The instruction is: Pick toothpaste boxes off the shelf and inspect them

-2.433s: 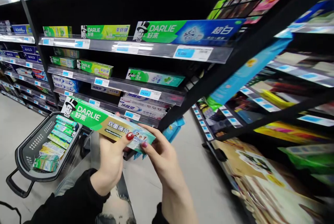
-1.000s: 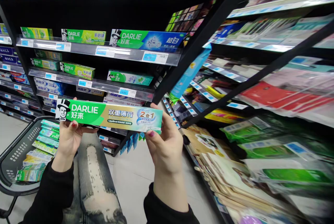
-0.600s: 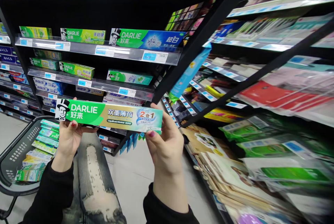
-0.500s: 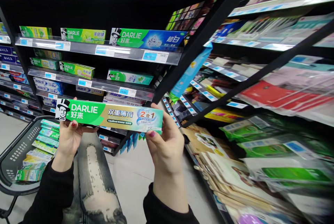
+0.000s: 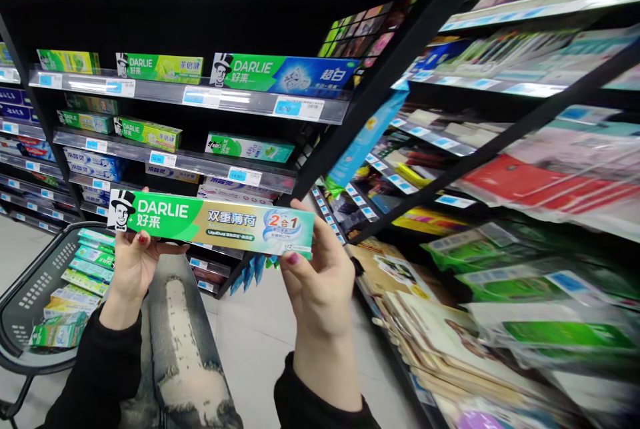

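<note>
A long green, gold and white DARLIE toothpaste box (image 5: 210, 224) is held up level in front of the shelves, its printed face toward me. My left hand (image 5: 131, 269) grips its left end from below, the thumb on the front lower edge. At the right end, my right hand (image 5: 320, 269) pinches the box with the thumb in front and fingers behind. Behind it, more toothpaste boxes stand on the shelf, among them a green and blue one (image 5: 285, 74) and a green and white one (image 5: 250, 148).
A dark grey shopping basket (image 5: 25, 302) with several toothpaste boxes (image 5: 90, 266) sits at lower left. My knee in ripped jeans (image 5: 185, 349) is below the box. Racks of packaged goods (image 5: 550, 169) fill the right, blurred at the edge. Price tags (image 5: 299, 108) line the shelf edge.
The toothpaste box and both hands have shifted very slightly to the right. Otherwise the view is nearly the same.
</note>
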Tool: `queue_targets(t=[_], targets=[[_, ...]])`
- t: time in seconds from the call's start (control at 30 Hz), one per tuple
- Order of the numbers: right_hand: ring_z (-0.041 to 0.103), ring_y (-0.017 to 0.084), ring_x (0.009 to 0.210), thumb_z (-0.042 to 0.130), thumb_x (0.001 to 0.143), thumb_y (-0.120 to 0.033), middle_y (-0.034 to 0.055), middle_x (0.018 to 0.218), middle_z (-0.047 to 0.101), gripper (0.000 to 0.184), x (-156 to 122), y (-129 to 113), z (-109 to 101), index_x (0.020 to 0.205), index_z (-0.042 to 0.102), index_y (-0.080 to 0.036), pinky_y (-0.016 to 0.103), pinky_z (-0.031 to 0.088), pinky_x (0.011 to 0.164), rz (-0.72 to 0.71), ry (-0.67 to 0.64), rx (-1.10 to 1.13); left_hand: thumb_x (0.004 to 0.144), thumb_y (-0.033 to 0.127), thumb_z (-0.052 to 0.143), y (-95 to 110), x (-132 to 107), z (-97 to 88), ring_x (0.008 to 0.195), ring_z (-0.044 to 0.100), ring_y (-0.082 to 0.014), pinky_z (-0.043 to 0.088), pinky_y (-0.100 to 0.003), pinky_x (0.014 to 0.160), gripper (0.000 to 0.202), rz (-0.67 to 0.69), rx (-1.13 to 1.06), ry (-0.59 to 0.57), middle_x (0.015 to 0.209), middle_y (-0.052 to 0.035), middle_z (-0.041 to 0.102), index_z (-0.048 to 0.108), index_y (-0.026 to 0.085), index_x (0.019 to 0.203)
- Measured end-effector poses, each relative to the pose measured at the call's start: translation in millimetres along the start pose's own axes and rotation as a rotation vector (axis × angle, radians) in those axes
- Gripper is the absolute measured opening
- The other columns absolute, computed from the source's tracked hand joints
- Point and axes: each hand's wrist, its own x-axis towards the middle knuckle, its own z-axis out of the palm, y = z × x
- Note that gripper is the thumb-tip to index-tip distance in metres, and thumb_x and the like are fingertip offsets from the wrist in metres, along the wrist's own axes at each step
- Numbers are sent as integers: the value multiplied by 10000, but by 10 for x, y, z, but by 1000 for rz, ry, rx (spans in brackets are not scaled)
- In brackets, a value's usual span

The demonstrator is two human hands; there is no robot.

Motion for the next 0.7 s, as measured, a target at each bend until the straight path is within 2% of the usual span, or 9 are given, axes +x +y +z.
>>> queue_targets(t=[0.1,0.17,0.3,0.4,0.47,0.53,0.6,0.7], targets=[[636,243,1071,860,628,-436,76,1167,681,609,-10,-17,-6,1187,677,-276,380,570,861,18,-1,-3,592,534,869,15,3,17,897,729,-254,657,-359,668,836,-10,50,-16,1125,-85,718,561,292,1331],[641,242,1075,856,636,-431,73,1197,679,618,-9,0,8,1203,667,-271,389,560,899,51,11,15,591,572,855,18,-10,36,998,712,-288,654,-374,704,905,22,86,-11,1243,-106,678,508,311,1386],[674,220,1000,811,685,-470,72,1198,694,549,23,234,101,1170,675,-252,362,574,860,167,32,229,682,574,798,-1,-99,92,1300,551,-314,594,-397,912,961,188,238,-58,1414,-120,571,335,353,1495],[689,202,966,772,720,-495,49,1115,729,437,29,601,211,1078,694,-256,364,574,869,297,31,409,757,503,768,-30,-202,167,1326,532,-285,523,-418,1025,905,316,392,-123,1402,-131,576,291,329,1506],[691,205,998,737,740,-538,32,1048,749,363,-6,859,297,971,703,-260,406,547,959,363,63,463,726,465,804,-51,-260,221,1244,600,-278,522,-416,1022,829,415,497,-131,1341,-124,611,403,293,1431],[681,223,1066,668,773,-602,31,1018,756,377,-74,1056,393,926,694,-259,454,515,1021,429,24,438,676,422,850,-68,-295,261,1177,640,-262,528,-388,1008,765,509,595,-139,1278,-107,635,495,261,1334],[672,241,1108,565,815,-667,41,998,759,444,-154,1161,492,928,691,-256,474,520,1012,469,-54,387,650,377,876,-75,-305,278,1144,654,-240,536,-346,982,732,563,673,-166,1217,-84,652,524,250,1279],[690,247,1089,439,857,-710,35,992,762,523,-243,1182,609,963,699,-269,433,568,924,493,-184,291,658,321,875,-64,-290,268,1070,679,-217,564,-304,894,678,569,751,-211,1157,-59,653,535,257,1241]])
